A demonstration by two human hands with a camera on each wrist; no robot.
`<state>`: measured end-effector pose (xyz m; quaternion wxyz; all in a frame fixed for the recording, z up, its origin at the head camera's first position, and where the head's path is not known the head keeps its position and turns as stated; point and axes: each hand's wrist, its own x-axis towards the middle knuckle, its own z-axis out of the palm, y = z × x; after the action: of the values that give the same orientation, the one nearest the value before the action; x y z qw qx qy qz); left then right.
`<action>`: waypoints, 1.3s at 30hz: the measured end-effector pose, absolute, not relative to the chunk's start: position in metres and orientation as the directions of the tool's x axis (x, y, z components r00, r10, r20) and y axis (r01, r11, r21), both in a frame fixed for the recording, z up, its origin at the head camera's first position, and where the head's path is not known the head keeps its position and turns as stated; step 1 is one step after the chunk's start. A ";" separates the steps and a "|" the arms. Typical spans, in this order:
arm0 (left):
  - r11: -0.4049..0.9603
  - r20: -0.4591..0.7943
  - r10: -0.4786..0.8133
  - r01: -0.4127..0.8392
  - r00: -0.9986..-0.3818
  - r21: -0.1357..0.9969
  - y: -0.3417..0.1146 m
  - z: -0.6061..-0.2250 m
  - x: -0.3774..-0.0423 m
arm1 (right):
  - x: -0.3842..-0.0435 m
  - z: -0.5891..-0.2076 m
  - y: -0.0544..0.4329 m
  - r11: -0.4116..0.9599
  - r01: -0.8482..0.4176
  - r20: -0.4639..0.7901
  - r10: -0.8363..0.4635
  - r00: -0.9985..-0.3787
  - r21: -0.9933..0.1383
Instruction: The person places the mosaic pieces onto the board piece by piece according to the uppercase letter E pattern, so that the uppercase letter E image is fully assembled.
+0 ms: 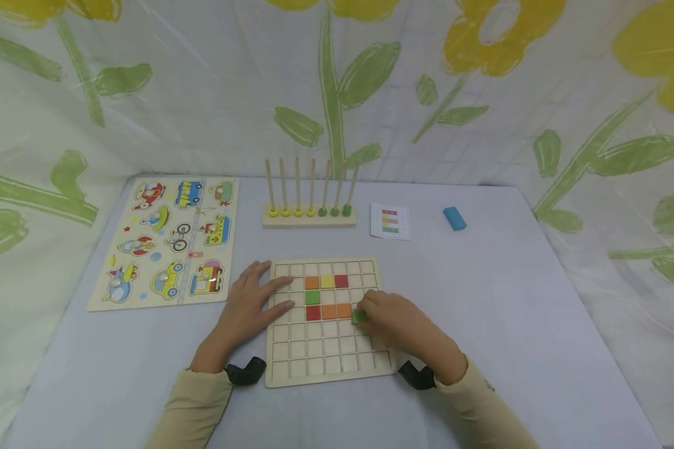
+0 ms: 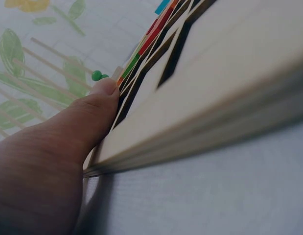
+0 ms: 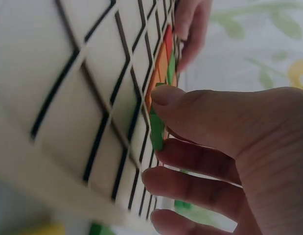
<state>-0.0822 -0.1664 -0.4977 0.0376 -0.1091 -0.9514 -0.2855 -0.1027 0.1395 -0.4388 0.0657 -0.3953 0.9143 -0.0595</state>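
Observation:
A wooden grid board (image 1: 324, 368) lies on the table in front of me. Orange, yellow and red square tiles form one row in it, with a green tile (image 1: 312, 297) under the orange one. Below that, a red tile and two orange tiles (image 1: 344, 310) sit side by side. My right hand (image 1: 400, 321) pinches another green tile (image 3: 157, 128) between thumb and finger, just right of the orange pair and close against the grid. With fingers spread, my left hand (image 1: 249, 305) rests on the board's left edge; its thumb (image 2: 95, 110) lies along the rim in the left wrist view.
A vehicle puzzle board (image 1: 151, 299) lies at the left. Behind the grid stands a wooden peg counter (image 1: 309, 222) with yellow and green beads. Right of it are a card (image 1: 395, 224) printed with a coloured grid pattern and a blue block (image 1: 455, 218).

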 end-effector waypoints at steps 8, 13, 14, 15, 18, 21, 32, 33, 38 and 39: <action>0.820 0.132 0.183 0.226 -0.974 0.527 -0.167 -0.498 -0.083 | -0.096 -0.440 0.106 0.566 -0.818 -0.055 -0.824 -0.563 -0.107; 0.822 0.118 0.185 0.219 -0.976 0.526 -0.167 -0.498 -0.083 | -0.092 -0.440 0.091 0.555 -0.826 -0.086 -0.832 -0.548 -0.104; 0.822 0.113 0.186 0.217 -0.976 0.526 -0.167 -0.498 -0.083 | -0.092 -0.440 0.089 0.552 -0.827 -0.085 -0.834 -0.546 -0.103; 0.821 0.108 0.185 0.215 -0.977 0.528 -0.167 -0.497 -0.083 | -0.092 -0.440 0.088 0.550 -0.829 -0.085 -0.835 -0.544 -0.098; 0.821 0.103 0.188 0.214 -0.977 0.530 -0.167 -0.497 -0.083 | -0.092 -0.440 0.087 0.541 -0.835 -0.075 -0.841 -0.536 -0.100; 0.819 0.105 0.190 0.216 -0.976 0.531 -0.167 -0.497 -0.083 | -0.092 -0.442 0.088 0.536 -0.837 -0.074 -0.844 -0.531 -0.107; 0.820 0.119 0.185 0.220 -0.976 0.528 -0.168 -0.499 -0.082 | -0.093 -0.446 0.078 0.490 -0.866 -0.033 -0.872 -0.489 -0.105; 0.822 0.119 0.184 0.219 -0.976 0.525 -0.168 -0.500 -0.082 | -0.093 -0.447 0.077 0.483 -0.870 -0.030 -0.875 -0.483 -0.099; 0.821 0.121 0.183 0.219 -0.976 0.527 -0.168 -0.501 -0.083 | -0.093 -0.447 0.071 0.461 -0.885 -0.015 -0.887 -0.461 -0.074; 0.821 0.120 0.183 0.219 -0.976 0.528 -0.168 -0.501 -0.083 | -0.093 -0.447 0.070 0.458 -0.886 -0.015 -0.889 -0.458 -0.070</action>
<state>-0.0835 -0.1679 -0.5006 0.0321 -0.1053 -0.9535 -0.2805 -0.0929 0.0702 -0.4471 0.0245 -0.5199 0.8535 -0.0262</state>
